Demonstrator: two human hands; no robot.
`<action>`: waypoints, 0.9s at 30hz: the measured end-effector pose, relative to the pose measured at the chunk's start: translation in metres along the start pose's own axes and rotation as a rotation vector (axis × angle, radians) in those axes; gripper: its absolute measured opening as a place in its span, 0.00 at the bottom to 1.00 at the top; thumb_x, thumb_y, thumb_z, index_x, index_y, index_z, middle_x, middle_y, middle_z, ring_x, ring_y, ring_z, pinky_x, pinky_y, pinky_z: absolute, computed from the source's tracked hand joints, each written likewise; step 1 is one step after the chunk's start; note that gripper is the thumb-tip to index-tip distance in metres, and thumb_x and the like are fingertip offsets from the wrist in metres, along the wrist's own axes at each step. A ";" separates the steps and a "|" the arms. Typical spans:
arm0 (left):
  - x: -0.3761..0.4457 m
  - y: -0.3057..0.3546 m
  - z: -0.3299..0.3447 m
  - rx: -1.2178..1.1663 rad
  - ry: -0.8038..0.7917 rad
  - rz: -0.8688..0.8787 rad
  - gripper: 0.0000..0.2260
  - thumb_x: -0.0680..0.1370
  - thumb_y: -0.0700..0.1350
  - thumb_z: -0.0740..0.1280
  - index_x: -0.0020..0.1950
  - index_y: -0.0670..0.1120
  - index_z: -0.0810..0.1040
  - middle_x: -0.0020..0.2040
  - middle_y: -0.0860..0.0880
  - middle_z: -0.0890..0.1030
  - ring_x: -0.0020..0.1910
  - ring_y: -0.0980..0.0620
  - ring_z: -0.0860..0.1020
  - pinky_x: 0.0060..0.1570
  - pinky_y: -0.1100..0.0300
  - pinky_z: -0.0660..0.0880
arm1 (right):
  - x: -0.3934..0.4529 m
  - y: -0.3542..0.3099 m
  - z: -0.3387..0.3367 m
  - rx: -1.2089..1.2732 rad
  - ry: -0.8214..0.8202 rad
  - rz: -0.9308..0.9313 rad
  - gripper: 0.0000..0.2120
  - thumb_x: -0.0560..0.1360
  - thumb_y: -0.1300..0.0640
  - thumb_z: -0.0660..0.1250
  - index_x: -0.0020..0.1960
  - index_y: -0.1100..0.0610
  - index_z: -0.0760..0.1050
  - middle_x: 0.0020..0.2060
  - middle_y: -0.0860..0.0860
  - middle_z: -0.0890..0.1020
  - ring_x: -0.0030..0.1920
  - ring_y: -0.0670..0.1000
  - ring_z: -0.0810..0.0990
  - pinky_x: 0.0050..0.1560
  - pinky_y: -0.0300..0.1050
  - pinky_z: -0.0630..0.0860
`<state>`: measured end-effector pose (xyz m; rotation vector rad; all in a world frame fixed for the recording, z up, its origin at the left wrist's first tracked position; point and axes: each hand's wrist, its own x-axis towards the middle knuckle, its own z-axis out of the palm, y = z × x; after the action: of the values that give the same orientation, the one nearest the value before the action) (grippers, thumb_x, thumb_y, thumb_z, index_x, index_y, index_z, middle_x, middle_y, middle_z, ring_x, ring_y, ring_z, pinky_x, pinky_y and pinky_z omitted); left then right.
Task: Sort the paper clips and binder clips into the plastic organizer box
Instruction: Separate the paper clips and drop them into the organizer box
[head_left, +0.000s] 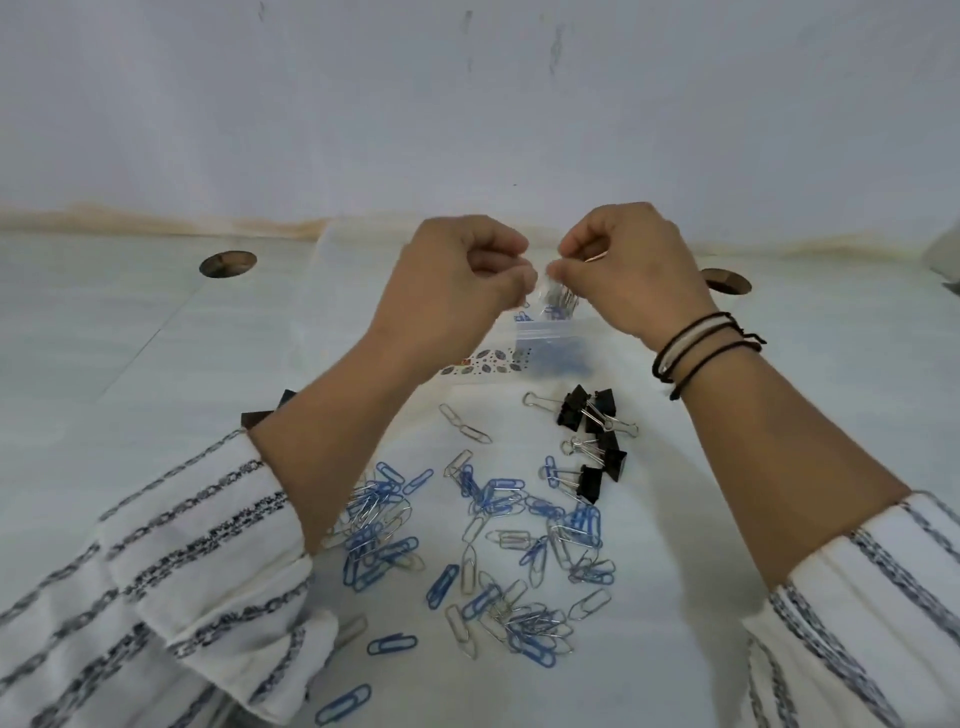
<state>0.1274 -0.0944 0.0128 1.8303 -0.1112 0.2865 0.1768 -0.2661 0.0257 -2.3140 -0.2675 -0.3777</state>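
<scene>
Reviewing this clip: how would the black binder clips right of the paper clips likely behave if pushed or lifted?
The black binder clips lie interlocked, wire handles crossing, so lifting one probably drags neighbours along. Their boxy bodies look unlikely to roll. On the white cloth they would probably slide as a clump.

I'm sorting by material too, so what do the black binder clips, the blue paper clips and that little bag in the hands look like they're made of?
Black binder clips: apparently painted metal bodies, matte black, with shiny bare wire handles.
Blue paper clips: bent wire with a smooth blue coating, probably plastic or paint.
Small bag: clear thin plastic film; contents show through. It is blurred.
</scene>
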 end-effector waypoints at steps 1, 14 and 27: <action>0.001 0.003 -0.002 0.047 -0.009 0.020 0.10 0.76 0.38 0.75 0.56 0.43 0.84 0.46 0.46 0.88 0.45 0.48 0.88 0.55 0.50 0.84 | 0.000 0.000 -0.001 -0.030 -0.011 -0.010 0.04 0.73 0.58 0.73 0.48 0.55 0.84 0.42 0.50 0.85 0.43 0.49 0.84 0.35 0.29 0.73; -0.027 0.017 -0.013 1.272 -0.966 -0.360 0.34 0.67 0.61 0.80 0.68 0.50 0.74 0.59 0.48 0.83 0.38 0.54 0.84 0.41 0.58 0.82 | -0.049 -0.063 -0.007 -0.650 -1.081 -0.289 0.15 0.70 0.44 0.76 0.54 0.47 0.81 0.46 0.47 0.87 0.45 0.46 0.85 0.50 0.47 0.82; -0.012 0.001 -0.017 1.014 -0.922 -0.107 0.11 0.66 0.54 0.82 0.42 0.53 0.85 0.34 0.55 0.85 0.33 0.57 0.81 0.36 0.61 0.78 | -0.065 -0.054 0.029 -0.533 -1.160 -0.167 0.20 0.66 0.42 0.80 0.50 0.55 0.82 0.41 0.50 0.85 0.41 0.51 0.87 0.42 0.42 0.83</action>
<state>0.1132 -0.0794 0.0153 2.8289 -0.5847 -0.7400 0.1055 -0.2132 0.0198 -2.7815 -1.0099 0.9861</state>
